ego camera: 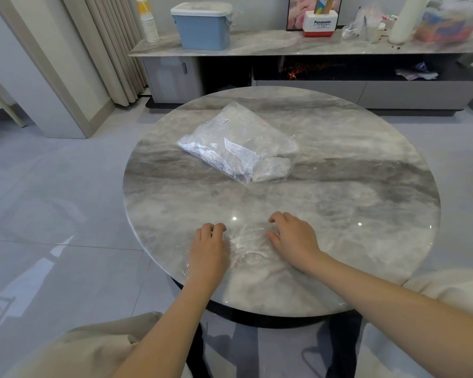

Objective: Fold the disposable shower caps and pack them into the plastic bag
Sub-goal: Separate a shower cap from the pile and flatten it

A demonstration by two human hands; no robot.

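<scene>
A clear shower cap lies crumpled and nearly see-through on the round marble table, close to the near edge. My left hand rests on its left side with fingers curled down onto the film. My right hand sits on its right side, fingers bent and pinching the plastic. Farther back at the table's middle lies the clear plastic bag with white caps inside and a small label. A folded cap pokes out beside the bag's right end.
Behind the table runs a low marble-topped cabinet bearing a blue lidded bin, stacked paper cups, a Panasonic box and plastic clutter. Curtains hang at the back left. Cushioned seats flank my arms.
</scene>
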